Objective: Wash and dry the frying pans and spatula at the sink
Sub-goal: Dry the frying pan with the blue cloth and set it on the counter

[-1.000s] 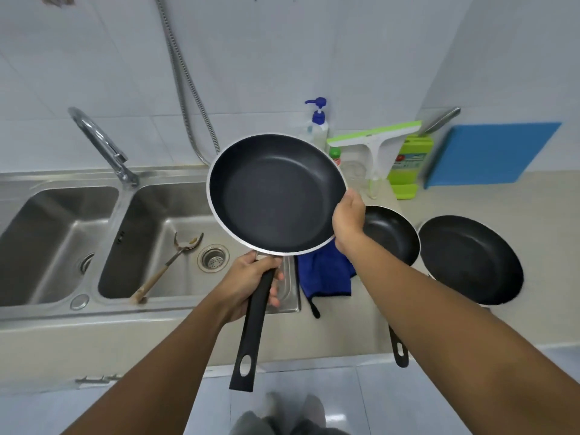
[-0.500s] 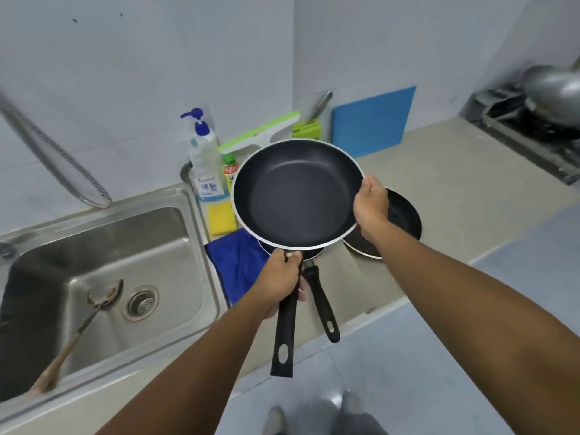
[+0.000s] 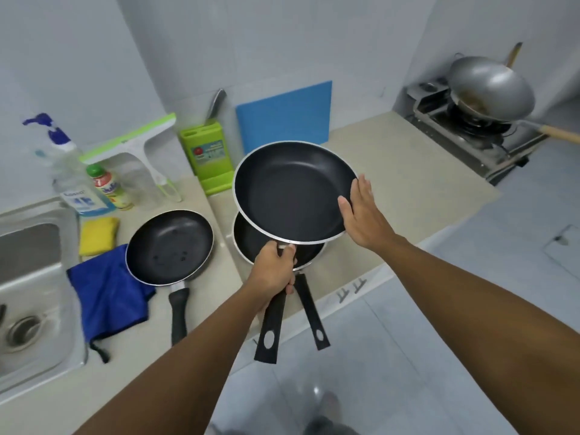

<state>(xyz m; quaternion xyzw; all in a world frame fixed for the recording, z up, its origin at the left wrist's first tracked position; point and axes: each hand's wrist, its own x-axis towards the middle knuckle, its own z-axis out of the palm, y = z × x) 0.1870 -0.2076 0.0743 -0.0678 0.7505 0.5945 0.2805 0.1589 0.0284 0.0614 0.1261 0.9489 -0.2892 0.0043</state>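
My left hand (image 3: 273,271) grips the black handle of a large black frying pan (image 3: 292,193), held tilted just above a second frying pan (image 3: 251,243) that lies on the beige counter (image 3: 401,180). At the held pan's right rim, my right hand (image 3: 361,211) touches it with straight fingers. A smaller frying pan (image 3: 169,246) sits on the counter to the left, partly over a blue cloth (image 3: 106,296). The spatula is not in view.
The steel sink (image 3: 34,277) is at the far left. Behind it stand a soap pump bottle (image 3: 72,177), a small bottle (image 3: 108,186), a yellow sponge (image 3: 98,235), a squeegee (image 3: 138,146), a green knife block (image 3: 210,158) and a blue board (image 3: 284,117). A wok (image 3: 491,87) sits on the stove.
My view and both hands swung right, away from the sink. The held pan came down over the pan on the counter, and my right hand's fingers straightened at its rim.
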